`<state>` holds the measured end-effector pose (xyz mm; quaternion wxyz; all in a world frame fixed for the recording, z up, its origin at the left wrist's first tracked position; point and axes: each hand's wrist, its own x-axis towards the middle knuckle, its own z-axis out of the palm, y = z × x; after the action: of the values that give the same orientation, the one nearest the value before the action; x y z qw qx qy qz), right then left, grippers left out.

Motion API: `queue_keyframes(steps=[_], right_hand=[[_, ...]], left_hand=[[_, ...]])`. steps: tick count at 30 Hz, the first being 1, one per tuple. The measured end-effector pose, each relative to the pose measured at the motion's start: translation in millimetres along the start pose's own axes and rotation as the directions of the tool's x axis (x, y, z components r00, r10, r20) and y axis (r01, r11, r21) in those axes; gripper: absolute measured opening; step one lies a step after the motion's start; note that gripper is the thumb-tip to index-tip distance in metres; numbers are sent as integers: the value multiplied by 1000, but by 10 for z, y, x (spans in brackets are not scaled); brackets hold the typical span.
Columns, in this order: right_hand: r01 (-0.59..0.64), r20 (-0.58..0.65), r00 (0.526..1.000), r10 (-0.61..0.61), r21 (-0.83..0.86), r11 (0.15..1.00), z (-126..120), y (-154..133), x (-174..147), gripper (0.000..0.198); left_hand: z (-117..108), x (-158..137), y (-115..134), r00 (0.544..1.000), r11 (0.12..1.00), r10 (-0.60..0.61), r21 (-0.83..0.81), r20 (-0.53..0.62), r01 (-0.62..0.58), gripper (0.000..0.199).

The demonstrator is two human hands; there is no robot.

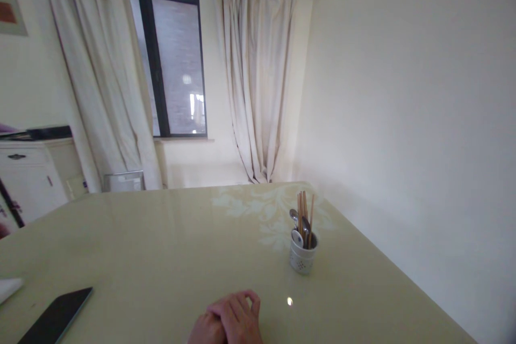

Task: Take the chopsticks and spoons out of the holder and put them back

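Observation:
My two hands are together at the bottom middle of the head view, over the near part of the table. My right hand lies across the top of my left hand, its fingers bent and closed over it. Most of my left hand's fingers are hidden underneath. No object shows in either hand. Beyond them to the right, a white holder with small pierced holes stands upright. It contains several wooden chopsticks and metal spoons.
A dark phone or tablet lies at the lower left, beside part of a white object at the edge. A wall borders the table's right side. Curtains, a window and a white cabinet are behind.

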<state>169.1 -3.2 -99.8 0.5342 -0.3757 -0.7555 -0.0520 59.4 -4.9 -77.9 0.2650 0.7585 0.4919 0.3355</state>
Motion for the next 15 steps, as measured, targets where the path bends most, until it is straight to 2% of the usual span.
queue_keyframes(steps=[3,4,5,6,8,10,12,15], right_hand=[[-52,-76,996,49,-30,998,-553,103,345,50],[-112,-164,981,102,-53,992,-746,184,466,54],[-201,-298,939,172,-69,977,-923,290,576,53],[-321,-427,865,265,-63,945,-1075,416,666,52],[-483,-548,747,378,-56,874,-1282,700,766,65],[-594,-581,679,449,-74,801,-1365,974,763,89],[-661,-559,648,516,-76,747,-1367,1185,698,106],[-685,-459,650,605,-11,728,-1328,1353,597,110]], left_hand=[[-33,-46,150,996,995,61,74,64,-66,40],[-48,-56,199,995,992,80,98,51,-85,44],[-61,-62,240,995,988,98,114,29,-101,47],[-71,-65,270,993,985,115,124,14,-116,49],[-83,-61,297,991,983,136,126,-5,-134,50],[-88,-53,295,992,986,128,111,-21,-125,52],[-92,-45,296,993,990,112,90,-36,-108,53],[-104,-41,341,994,995,96,36,-46,-94,57]])
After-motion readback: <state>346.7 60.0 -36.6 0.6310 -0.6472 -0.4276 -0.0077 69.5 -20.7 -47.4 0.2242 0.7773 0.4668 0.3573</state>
